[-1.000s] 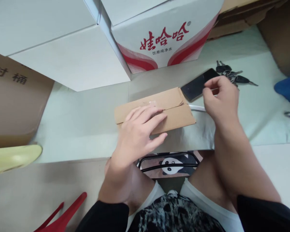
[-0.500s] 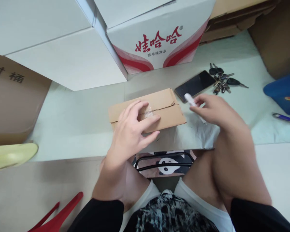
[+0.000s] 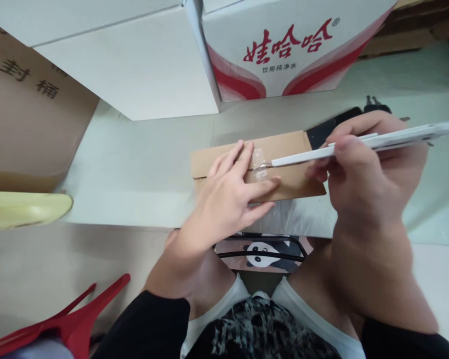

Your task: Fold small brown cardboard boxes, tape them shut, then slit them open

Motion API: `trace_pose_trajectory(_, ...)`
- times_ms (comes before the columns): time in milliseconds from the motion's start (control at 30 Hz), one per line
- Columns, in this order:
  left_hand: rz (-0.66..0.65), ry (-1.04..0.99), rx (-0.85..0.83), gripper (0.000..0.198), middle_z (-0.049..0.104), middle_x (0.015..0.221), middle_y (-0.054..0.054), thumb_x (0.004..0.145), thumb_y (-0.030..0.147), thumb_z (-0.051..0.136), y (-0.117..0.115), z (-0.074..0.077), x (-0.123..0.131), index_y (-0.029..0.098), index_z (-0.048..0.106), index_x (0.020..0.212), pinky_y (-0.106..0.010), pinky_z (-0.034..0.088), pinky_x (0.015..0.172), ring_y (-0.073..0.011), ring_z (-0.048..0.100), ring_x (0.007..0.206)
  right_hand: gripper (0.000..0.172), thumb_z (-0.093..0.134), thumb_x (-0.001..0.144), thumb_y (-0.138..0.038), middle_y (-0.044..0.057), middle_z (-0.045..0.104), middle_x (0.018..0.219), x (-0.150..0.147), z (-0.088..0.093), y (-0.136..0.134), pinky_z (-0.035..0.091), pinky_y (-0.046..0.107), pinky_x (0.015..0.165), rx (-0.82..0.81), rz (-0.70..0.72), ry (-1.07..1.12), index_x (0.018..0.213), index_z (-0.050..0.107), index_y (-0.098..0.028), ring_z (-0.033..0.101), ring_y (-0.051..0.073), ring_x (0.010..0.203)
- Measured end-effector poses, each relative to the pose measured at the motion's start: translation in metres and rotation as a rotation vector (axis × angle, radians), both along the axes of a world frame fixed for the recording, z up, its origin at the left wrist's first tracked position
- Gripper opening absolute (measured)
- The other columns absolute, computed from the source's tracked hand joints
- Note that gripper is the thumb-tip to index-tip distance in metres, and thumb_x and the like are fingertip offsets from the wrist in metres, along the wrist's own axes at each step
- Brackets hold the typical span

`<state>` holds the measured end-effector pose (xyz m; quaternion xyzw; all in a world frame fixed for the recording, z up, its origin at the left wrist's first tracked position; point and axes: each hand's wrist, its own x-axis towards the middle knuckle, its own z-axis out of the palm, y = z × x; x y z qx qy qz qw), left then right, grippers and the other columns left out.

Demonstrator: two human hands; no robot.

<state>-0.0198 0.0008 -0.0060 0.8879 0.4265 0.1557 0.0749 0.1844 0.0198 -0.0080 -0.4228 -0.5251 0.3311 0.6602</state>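
A small brown cardboard box (image 3: 288, 144) lies on the pale table, a strip of clear tape (image 3: 260, 172) across the seam of its flaps. My left hand (image 3: 235, 192) lies over the box's left half with fingers spread, pressing it near the tape. In my right hand (image 3: 366, 169) is a slim white utility knife (image 3: 310, 155), its fingers closed round it. The knife's thin tip touches the seam at the tape. A black phone (image 3: 333, 124) behind the box is partly covered by my right hand, as are some keys (image 3: 376, 105).
White cartons (image 3: 134, 75) and a white-and-red water carton (image 3: 284, 60) stand along the back. A large brown carton (image 3: 33, 114) is at the left, near a yellow curved object (image 3: 26, 207). Below the table edge are a panda-printed item (image 3: 262, 255) and a red object (image 3: 78, 314).
My right hand has brought the white knife from beside the phone to the tape on the box. My left hand stays on the box. The view has shifted, so things appear further right.
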Motion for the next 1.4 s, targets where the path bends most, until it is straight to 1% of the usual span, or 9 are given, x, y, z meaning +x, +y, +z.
trace_pose_trajectory(133, -0.001, 0.003, -0.012, 0.033, 0.046, 0.163, -0.017, 0.096, 0.046, 0.066, -0.003, 0.005, 0.001, 0.029, 0.077, 0.121, -0.066, 0.041, 0.115, -0.0436, 0.041, 0.152, 0.025, 0.072, 0.088, -0.034, -0.007, 0.057, 0.05, -0.006, -0.007, 0.001, 0.033, 0.021, 0.035, 0.02, -0.118, -0.109, 0.069, 0.064, -0.021, 0.05, 0.007, 0.039)
trace_pose_trajectory(300, -0.001, 0.02, -0.008, 0.036, 0.044, 0.165, -0.015, 0.095, 0.045, 0.068, -0.003, 0.003, 0.0, 0.028, 0.075, 0.126, -0.062, 0.041, 0.117, -0.0418, 0.038, 0.154, 0.017, 0.073, 0.087, -0.027, -0.008, 0.054, 0.047, -0.014, -0.005, 0.002, 0.032, 0.022, 0.034, 0.036, -0.218, -0.067, 0.071, 0.073, -0.02, 0.048, 0.007, 0.037)
trace_pose_trajectory(467, 0.006, 0.041, -0.006, 0.04, 0.043, 0.165, -0.016, 0.097, 0.047, 0.065, -0.003, 0.0, 0.0, 0.026, 0.073, 0.13, -0.06, 0.04, 0.117, -0.0415, 0.037, 0.155, 0.033, 0.083, 0.081, -0.049, -0.007, 0.047, 0.047, -0.014, -0.008, 0.003, 0.022, 0.019, 0.03, 0.056, -0.234, 0.035, 0.068, 0.075, -0.02, 0.042, 0.003, 0.035)
trace_pose_trajectory(600, 0.013, 0.037, 0.002, 0.041, 0.045, 0.164, -0.015, 0.097, 0.05, 0.063, -0.002, -0.001, 0.001, 0.027, 0.073, 0.13, -0.06, 0.041, 0.116, -0.0407, 0.038, 0.154, 0.043, 0.085, 0.073, -0.059, -0.007, 0.049, 0.053, -0.013, -0.009, 0.002, 0.025, 0.017, 0.031, 0.033, -0.215, 0.068, 0.067, 0.071, -0.019, 0.044, 0.002, 0.037)
trace_pose_trajectory(767, 0.02, 0.057, 0.0, 0.044, 0.044, 0.165, -0.015, 0.097, 0.05, 0.062, -0.002, -0.001, 0.001, 0.026, 0.071, 0.133, -0.06, 0.04, 0.118, -0.0408, 0.037, 0.155, 0.046, 0.089, 0.069, -0.057, -0.008, 0.052, 0.053, -0.009, -0.015, 0.004, 0.032, 0.019, 0.033, 0.084, -0.133, 0.02, 0.071, 0.065, -0.018, 0.05, 0.005, 0.039)
trace_pose_trajectory(933, 0.028, 0.063, -0.008, 0.046, 0.044, 0.165, -0.015, 0.097, 0.05, 0.063, -0.002, -0.001, 0.001, 0.026, 0.069, 0.136, -0.06, 0.04, 0.118, -0.0402, 0.036, 0.155, 0.048, 0.091, 0.069, -0.052, -0.009, 0.052, 0.052, -0.008, -0.017, 0.004, 0.026, 0.019, 0.031, 0.103, -0.096, 0.048, 0.071, 0.057, -0.019, 0.043, 0.003, 0.035)
trace_pose_trajectory(1167, 0.02, 0.067, 0.005, 0.047, 0.042, 0.166, -0.015, 0.097, 0.051, 0.063, -0.002, -0.003, 0.001, 0.027, 0.069, 0.136, -0.06, 0.038, 0.119, -0.0416, 0.036, 0.155, 0.039, 0.081, 0.083, -0.054, -0.006, 0.052, 0.049, -0.002, -0.021, 0.003, 0.024, 0.021, 0.037, 0.154, -0.044, -0.036, 0.07, 0.073, -0.018, 0.042, 0.003, 0.04)
trace_pose_trajectory(1267, 0.028, 0.067, 0.012, 0.047, 0.044, 0.165, -0.015, 0.097, 0.053, 0.062, -0.002, -0.003, 0.001, 0.027, 0.069, 0.136, -0.059, 0.039, 0.119, -0.0402, 0.037, 0.154, 0.034, 0.085, 0.079, -0.052, -0.005, 0.06, 0.055, 0.004, -0.025, 0.005, 0.026, 0.021, 0.04, 0.195, 0.005, -0.053, 0.074, 0.078, -0.02, 0.044, 0.003, 0.044)
trace_pose_trajectory(1400, 0.029, 0.059, 0.011, 0.045, 0.045, 0.164, -0.016, 0.097, 0.054, 0.062, -0.001, -0.002, 0.001, 0.026, 0.072, 0.131, -0.059, 0.04, 0.118, -0.04, 0.038, 0.154, 0.02, 0.087, 0.078, -0.038, -0.005, 0.065, 0.056, 0.005, -0.023, 0.004, 0.028, 0.02, 0.039, 0.16, 0.022, -0.124, 0.074, 0.078, -0.02, 0.045, 0.004, 0.042)
